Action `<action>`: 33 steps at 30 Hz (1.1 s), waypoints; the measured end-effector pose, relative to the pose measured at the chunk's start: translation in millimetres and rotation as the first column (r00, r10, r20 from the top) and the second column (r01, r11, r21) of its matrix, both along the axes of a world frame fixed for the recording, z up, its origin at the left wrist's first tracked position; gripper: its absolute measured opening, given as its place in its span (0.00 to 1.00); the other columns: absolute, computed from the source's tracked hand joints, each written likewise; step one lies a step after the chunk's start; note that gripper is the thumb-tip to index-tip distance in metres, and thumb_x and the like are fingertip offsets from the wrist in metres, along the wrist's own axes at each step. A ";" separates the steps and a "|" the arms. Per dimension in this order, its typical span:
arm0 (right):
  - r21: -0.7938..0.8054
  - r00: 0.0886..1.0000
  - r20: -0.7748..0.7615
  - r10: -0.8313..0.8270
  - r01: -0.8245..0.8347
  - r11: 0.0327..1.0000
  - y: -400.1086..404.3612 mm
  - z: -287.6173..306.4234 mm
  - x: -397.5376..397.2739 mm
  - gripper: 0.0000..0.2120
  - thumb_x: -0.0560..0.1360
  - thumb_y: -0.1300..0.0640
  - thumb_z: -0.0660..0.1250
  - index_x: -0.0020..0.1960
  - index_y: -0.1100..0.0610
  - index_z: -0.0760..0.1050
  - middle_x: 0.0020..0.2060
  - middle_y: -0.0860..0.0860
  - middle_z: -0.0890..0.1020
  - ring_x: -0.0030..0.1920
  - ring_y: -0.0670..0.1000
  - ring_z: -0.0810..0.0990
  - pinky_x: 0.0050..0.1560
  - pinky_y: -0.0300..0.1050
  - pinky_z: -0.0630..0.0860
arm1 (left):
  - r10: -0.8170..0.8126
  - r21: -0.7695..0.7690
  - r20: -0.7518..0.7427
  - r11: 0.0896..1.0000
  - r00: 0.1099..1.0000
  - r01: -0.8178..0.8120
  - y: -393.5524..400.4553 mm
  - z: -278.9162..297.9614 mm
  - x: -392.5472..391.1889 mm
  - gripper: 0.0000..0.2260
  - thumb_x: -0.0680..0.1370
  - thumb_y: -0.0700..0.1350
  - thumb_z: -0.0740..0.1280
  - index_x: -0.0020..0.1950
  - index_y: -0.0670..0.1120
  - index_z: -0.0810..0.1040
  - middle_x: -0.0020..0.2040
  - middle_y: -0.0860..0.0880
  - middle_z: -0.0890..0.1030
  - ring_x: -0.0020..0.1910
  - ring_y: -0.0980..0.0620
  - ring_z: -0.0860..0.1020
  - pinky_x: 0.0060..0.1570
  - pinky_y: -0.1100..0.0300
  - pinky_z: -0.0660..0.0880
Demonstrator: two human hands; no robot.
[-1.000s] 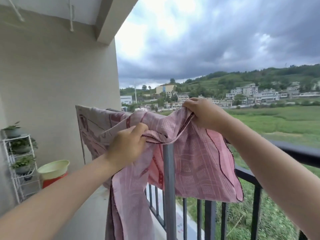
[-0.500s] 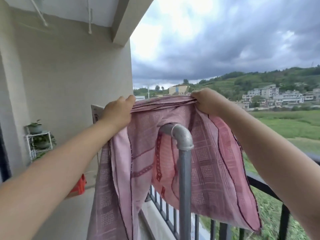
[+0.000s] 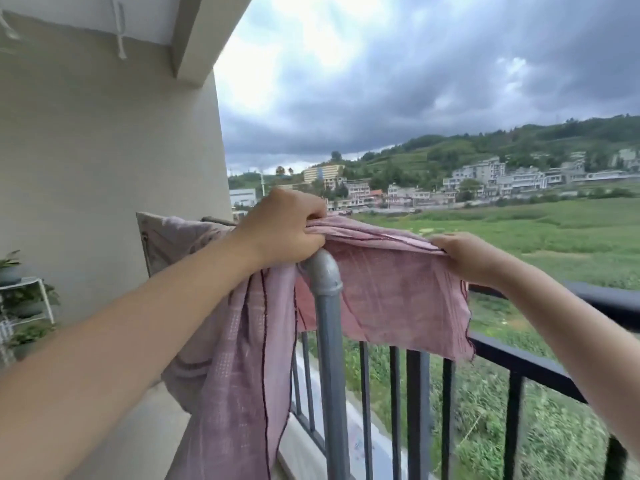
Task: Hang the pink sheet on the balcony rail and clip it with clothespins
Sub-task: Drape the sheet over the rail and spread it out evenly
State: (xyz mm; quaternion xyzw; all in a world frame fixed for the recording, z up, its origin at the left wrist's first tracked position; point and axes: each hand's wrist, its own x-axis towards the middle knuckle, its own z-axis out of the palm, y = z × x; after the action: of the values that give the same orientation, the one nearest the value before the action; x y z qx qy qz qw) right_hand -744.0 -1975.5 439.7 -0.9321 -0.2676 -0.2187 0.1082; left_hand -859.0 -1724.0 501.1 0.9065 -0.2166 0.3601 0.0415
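Note:
The pink sheet (image 3: 384,292) hangs across the top of a grey metal pipe post (image 3: 327,327) at the balcony's edge. One part falls outside over the black rail (image 3: 602,299), the longer part drops inside toward the floor. My left hand (image 3: 282,230) grips a bunched fold of the sheet right above the pipe's elbow. My right hand (image 3: 465,256) pinches the sheet's upper edge further right and holds it stretched out level. No clothespins are in sight.
Black vertical bars (image 3: 419,410) run below the rail. A pale wall (image 3: 104,168) closes the balcony's far end. At the left stands a white rack with potted plants (image 3: 24,303). Beyond the rail lie green fields and buildings.
My right hand has moved right and down, pulling the top edge taut and spreading the sheet. My left hand has shifted right onto the pipe's elbow. The camera has turned right.

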 end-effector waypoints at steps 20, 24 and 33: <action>0.134 0.979 0.197 -0.055 0.028 0.991 45.5 -19.7 -54.7 0.13 0.71 0.66 0.58 0.54 0.64 0.71 0.48 0.63 0.79 0.47 0.63 0.77 0.42 0.52 0.73 | 0.018 -0.105 0.013 0.994 1.000 -0.017 3.3 -79.8 -58.7 0.25 0.63 0.41 0.60 0.60 0.41 0.73 0.49 0.43 0.75 0.50 0.49 0.75 0.46 0.66 0.65; -0.025 0.997 0.059 0.042 -0.041 0.999 45.3 -26.6 -64.9 0.11 0.72 0.65 0.58 0.53 0.63 0.73 0.48 0.61 0.80 0.49 0.61 0.78 0.47 0.54 0.75 | -0.178 -0.263 -0.129 0.955 0.975 0.140 16.6 -88.0 -65.6 0.27 0.66 0.56 0.57 0.61 0.45 0.73 0.46 0.61 0.71 0.42 0.71 0.71 0.40 0.78 0.66; 0.049 0.990 0.139 0.020 -0.027 0.998 96.5 41.4 -133.5 0.19 0.72 0.70 0.52 0.58 0.61 0.74 0.56 0.58 0.79 0.55 0.57 0.78 0.60 0.55 0.73 | 0.108 -0.278 -0.019 0.955 0.994 -0.109 82.6 -66.9 -8.5 0.16 0.76 0.36 0.57 0.63 0.42 0.72 0.63 0.42 0.75 0.64 0.44 0.70 0.64 0.53 0.65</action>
State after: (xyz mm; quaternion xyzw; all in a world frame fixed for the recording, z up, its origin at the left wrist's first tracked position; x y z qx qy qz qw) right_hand -877.4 -1879.0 481.1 -0.9084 -0.2799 -0.2884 0.1156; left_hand -867.5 -1641.3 434.2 0.9027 -0.1139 0.3872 0.1490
